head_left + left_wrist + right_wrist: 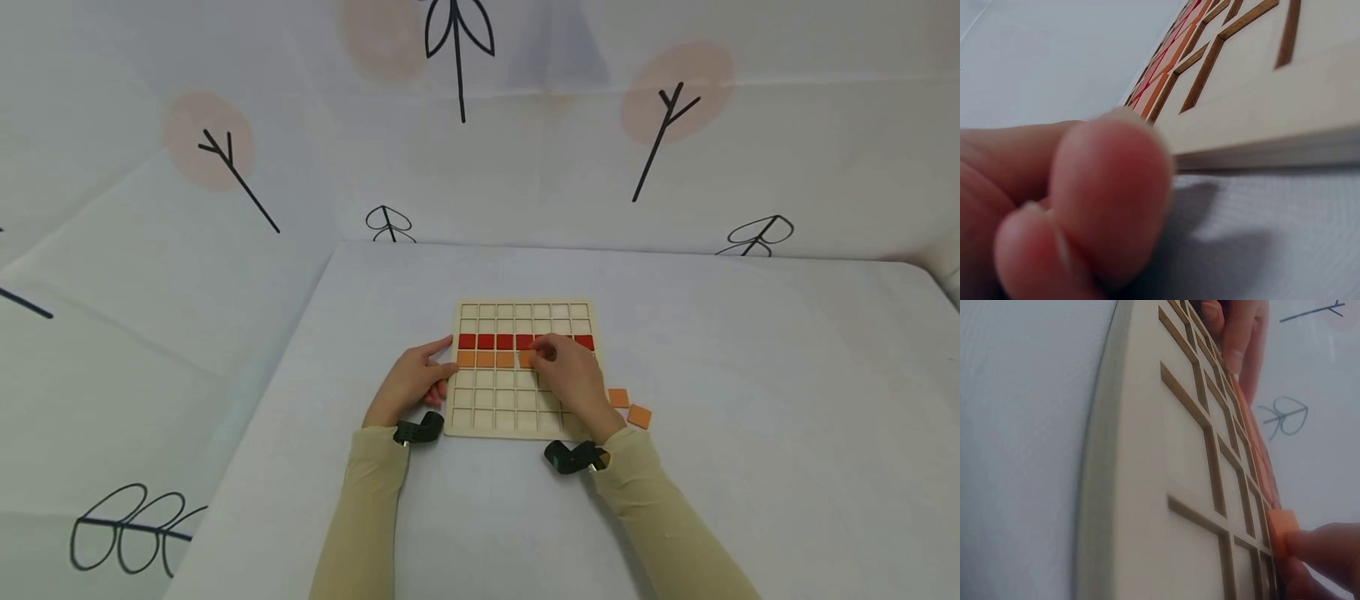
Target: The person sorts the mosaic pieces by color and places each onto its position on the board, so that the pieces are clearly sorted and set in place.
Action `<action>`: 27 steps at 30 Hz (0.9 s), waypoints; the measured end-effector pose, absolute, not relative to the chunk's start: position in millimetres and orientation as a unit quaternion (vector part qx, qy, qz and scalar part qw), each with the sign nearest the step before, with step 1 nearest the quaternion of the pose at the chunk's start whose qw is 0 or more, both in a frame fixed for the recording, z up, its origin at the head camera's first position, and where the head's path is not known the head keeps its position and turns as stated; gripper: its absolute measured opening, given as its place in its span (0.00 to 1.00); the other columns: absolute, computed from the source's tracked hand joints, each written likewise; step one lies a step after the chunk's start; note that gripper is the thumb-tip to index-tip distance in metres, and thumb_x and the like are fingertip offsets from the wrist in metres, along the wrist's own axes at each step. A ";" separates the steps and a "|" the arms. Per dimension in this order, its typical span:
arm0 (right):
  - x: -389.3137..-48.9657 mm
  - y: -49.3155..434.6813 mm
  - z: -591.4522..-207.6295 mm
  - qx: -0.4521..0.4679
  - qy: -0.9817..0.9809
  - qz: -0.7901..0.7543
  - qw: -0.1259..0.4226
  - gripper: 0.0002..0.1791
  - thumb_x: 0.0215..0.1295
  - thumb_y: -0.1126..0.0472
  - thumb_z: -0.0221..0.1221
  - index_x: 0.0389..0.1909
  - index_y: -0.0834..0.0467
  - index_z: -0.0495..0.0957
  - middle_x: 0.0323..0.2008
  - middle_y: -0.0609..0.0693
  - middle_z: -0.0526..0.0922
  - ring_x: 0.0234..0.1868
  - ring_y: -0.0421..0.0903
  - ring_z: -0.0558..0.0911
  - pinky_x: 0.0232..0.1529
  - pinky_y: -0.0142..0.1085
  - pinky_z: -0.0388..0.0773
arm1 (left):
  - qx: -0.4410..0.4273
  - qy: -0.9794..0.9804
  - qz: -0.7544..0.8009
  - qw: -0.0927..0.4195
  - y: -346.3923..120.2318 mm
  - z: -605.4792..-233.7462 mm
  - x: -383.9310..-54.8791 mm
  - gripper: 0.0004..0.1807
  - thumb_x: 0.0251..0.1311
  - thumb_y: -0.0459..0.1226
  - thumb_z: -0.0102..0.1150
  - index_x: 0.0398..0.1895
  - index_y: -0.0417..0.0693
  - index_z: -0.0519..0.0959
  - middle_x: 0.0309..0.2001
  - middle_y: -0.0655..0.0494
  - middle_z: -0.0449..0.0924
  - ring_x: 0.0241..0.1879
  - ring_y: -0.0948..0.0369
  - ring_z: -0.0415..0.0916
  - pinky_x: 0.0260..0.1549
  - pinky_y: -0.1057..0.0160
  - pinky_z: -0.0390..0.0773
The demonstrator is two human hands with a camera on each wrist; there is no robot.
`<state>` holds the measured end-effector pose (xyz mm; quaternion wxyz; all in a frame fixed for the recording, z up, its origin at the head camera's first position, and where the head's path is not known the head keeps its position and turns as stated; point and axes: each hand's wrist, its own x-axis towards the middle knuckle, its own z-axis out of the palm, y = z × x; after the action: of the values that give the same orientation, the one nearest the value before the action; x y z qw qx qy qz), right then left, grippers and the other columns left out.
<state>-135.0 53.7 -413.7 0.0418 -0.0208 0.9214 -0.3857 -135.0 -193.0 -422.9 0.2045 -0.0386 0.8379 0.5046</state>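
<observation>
A pale wooden grid board [495, 425] lies flat on the white table. Red square tiles [486, 342] fill one row across it, partly covered by my right hand. Below them, from the left, runs a row of orange tiles [485, 359]. Between thumb and fingers my right hand [573, 379] pinches an orange tile [1282, 528], standing tilted at a cell of that row. My left hand [411, 379] rests against the board's left edge, index finger and thumb extended to it; the other fingers curl in beside it, as the left wrist view shows.
Two loose orange tiles, one closer to the board [618, 397] and one farther out [639, 416], lie right of the board by my right forearm. A white cloth with drawn plants [540, 167] hangs behind the table and along its left side.
</observation>
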 end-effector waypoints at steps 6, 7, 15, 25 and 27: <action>-134.8 51.7 -416.8 -0.013 0.926 -0.376 0.037 0.10 0.58 0.55 0.56 0.41 0.52 0.78 0.33 0.46 0.76 0.33 0.44 0.72 0.31 0.36 0.68 | -0.038 0.836 0.508 0.206 -192.5 -422.1 -135.5 0.30 0.56 0.43 0.57 0.64 0.62 0.62 0.15 0.47 0.74 0.09 0.60 0.69 0.12 0.65 0.72; -134.6 51.5 -417.2 -0.015 0.926 -0.374 0.036 0.10 0.58 0.55 0.57 0.41 0.52 0.78 0.33 0.46 0.76 0.33 0.44 0.72 0.30 0.36 0.68 | -0.038 0.836 0.508 0.207 -192.4 -422.1 -135.6 0.30 0.56 0.43 0.57 0.64 0.62 0.62 0.15 0.47 0.74 0.09 0.60 0.69 0.12 0.66 0.72; -135.2 50.4 -418.0 -0.031 0.934 -0.355 0.023 0.08 0.58 0.55 0.58 0.36 0.52 0.79 0.31 0.46 0.75 0.30 0.43 0.72 0.26 0.34 0.68 | -0.035 0.837 0.506 0.207 -192.4 -421.6 -136.2 0.30 0.57 0.43 0.56 0.64 0.62 0.61 0.15 0.47 0.74 0.10 0.60 0.69 0.12 0.66 0.71; -135.5 49.9 -417.6 -0.043 0.939 -0.342 0.011 0.07 0.58 0.54 0.58 0.35 0.51 0.79 0.31 0.46 0.75 0.29 0.43 0.72 0.26 0.35 0.69 | -0.041 0.842 0.498 0.204 -191.3 -420.6 -135.8 0.30 0.57 0.43 0.56 0.64 0.62 0.62 0.14 0.48 0.73 0.09 0.60 0.69 0.11 0.66 0.71; -135.5 49.4 -417.6 -0.045 0.941 -0.336 0.011 0.07 0.58 0.54 0.58 0.35 0.51 0.79 0.31 0.46 0.75 0.30 0.43 0.73 0.27 0.35 0.69 | -0.040 0.842 0.497 0.204 -190.9 -420.2 -135.8 0.30 0.57 0.43 0.56 0.64 0.62 0.62 0.14 0.48 0.73 0.09 0.60 0.69 0.11 0.66 0.71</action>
<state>-135.5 49.4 -417.6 0.0113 -0.0447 0.9408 -0.3358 -135.8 -190.9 -420.2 0.2038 -0.0405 0.8424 0.4971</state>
